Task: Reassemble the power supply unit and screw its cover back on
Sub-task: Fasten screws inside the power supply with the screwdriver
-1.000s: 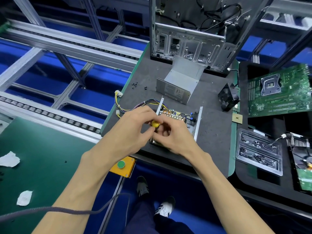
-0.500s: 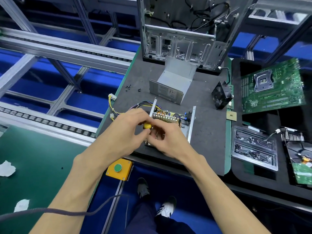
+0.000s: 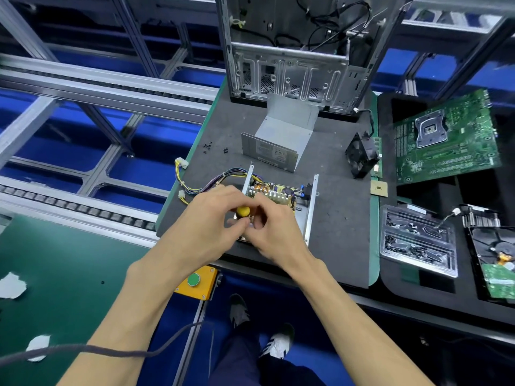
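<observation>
The open power supply base (image 3: 309, 210) lies on the grey mat, its circuit board (image 3: 276, 192) exposed and a coloured cable bundle (image 3: 211, 181) trailing left. Both hands meet over its near left part. My left hand (image 3: 206, 221) grips a yellow-handled screwdriver (image 3: 243, 211) that stands upright. My right hand (image 3: 271, 227) pinches the tool low down, by the shaft, with curled fingers. The tip and any screw are hidden by the fingers. The grey metal cover (image 3: 281, 137) sits behind the base, apart from it. Loose black screws (image 3: 207, 146) lie at the mat's far left.
An empty computer case (image 3: 289, 51) stands at the back. A black fan (image 3: 361, 154), a CPU chip (image 3: 379, 188), a motherboard (image 3: 448, 140), a clear screw tray (image 3: 418, 243) and a hard drive (image 3: 496, 260) lie to the right. A yellow button box (image 3: 196, 281) hangs below the table edge.
Both hands stay together on the screwdriver over the base. The view has shifted slightly. The fingers have turned a little round the handle.
</observation>
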{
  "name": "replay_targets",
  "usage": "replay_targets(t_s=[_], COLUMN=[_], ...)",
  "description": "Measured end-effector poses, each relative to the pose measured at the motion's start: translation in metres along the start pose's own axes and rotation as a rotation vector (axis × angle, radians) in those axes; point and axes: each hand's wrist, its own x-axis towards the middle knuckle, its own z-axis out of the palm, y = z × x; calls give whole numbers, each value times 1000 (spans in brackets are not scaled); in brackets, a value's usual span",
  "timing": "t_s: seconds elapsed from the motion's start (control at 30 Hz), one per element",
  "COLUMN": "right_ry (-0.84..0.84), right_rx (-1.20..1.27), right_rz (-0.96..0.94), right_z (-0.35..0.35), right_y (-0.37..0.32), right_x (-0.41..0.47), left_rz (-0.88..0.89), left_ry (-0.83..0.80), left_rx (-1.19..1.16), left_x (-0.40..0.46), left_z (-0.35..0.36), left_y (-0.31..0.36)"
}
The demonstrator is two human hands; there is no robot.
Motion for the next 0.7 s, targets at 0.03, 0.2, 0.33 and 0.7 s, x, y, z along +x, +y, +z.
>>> replay_targets(t_s=[0.03,0.2,0.33,0.7], right_ry=[11,-32,-102,-113], right_rx=[-7,43,68,21], right_rz=[26,68,8,41], right_z=[0,-5,-7,-2], right_y=[2,2,0,1], right_x=[0,-2,-2,4], left_rz=[-12,-83,-36,-55], left_ry=[18,76,-11,-71], left_rx=[-3,-4,26,45], left_x=[0,1,1,8], left_z=[1,3,-2,-8], left_y=[0,-1,-1,5])
